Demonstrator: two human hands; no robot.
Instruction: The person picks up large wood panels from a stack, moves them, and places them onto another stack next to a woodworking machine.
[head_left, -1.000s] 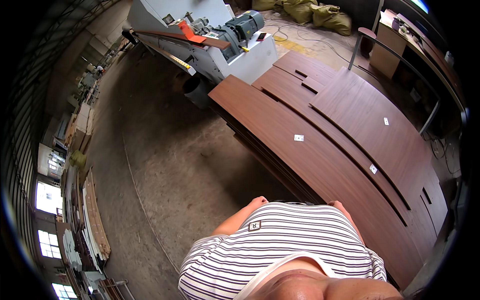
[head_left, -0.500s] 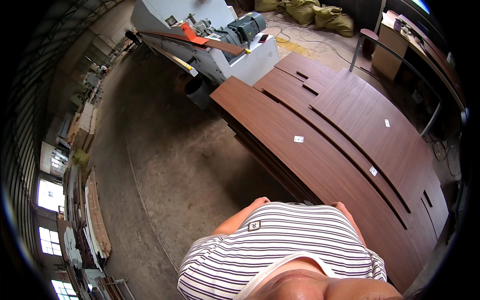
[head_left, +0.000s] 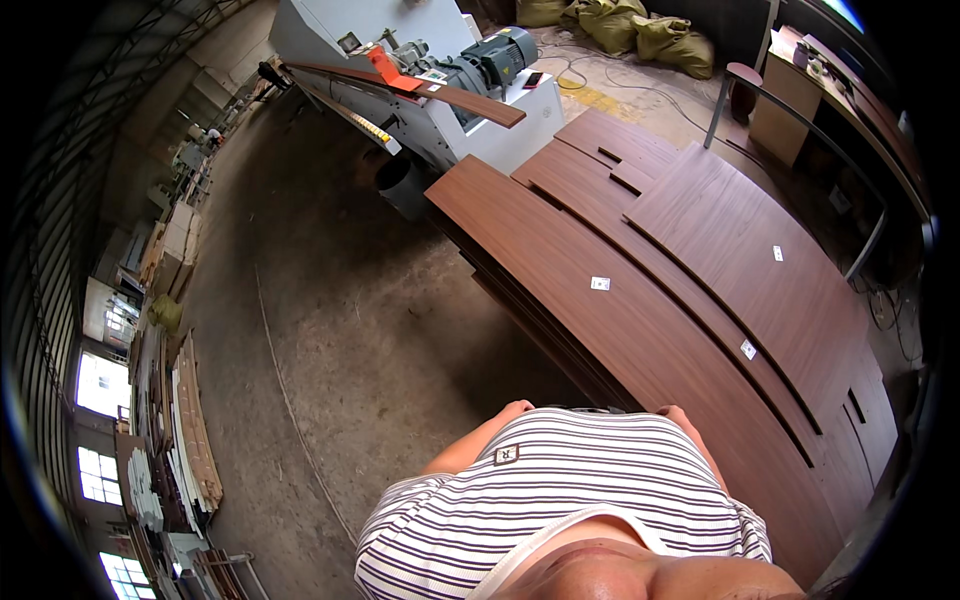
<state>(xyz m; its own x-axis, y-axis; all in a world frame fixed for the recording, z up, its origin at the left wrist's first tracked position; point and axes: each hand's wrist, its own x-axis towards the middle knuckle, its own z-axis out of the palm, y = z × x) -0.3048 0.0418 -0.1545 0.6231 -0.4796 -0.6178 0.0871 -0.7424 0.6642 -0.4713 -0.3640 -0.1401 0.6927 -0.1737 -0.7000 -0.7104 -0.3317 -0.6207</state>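
Observation:
Only a small part of my left hand (head_left: 516,408) shows, past the left edge of my striped shirt. Its fingers are hidden behind my body. My right hand (head_left: 673,412) appears at the shirt's other side, over the near edge of a stack of brown wood-grain panels (head_left: 560,240); whether it touches them I cannot tell. A small white label (head_left: 600,284) lies on the top panel. Further ahead, a narrow brown board (head_left: 470,102) sticks out from the end of a pale grey machine (head_left: 540,105), passing beneath an orange-red guard (head_left: 392,72).
A grey bin (head_left: 402,187) stands on the floor between machine and panels. A curved metal rail (head_left: 815,150) runs along the right, before a desk (head_left: 785,105). Stuffed sacks (head_left: 675,42) lie at the back. Long boards (head_left: 192,430) are piled at the far left.
The narrow board has slid further out of the machine, toward the panel stack; its end now reaches past the motor. My hands stay about where they were. The view has shifted slightly.

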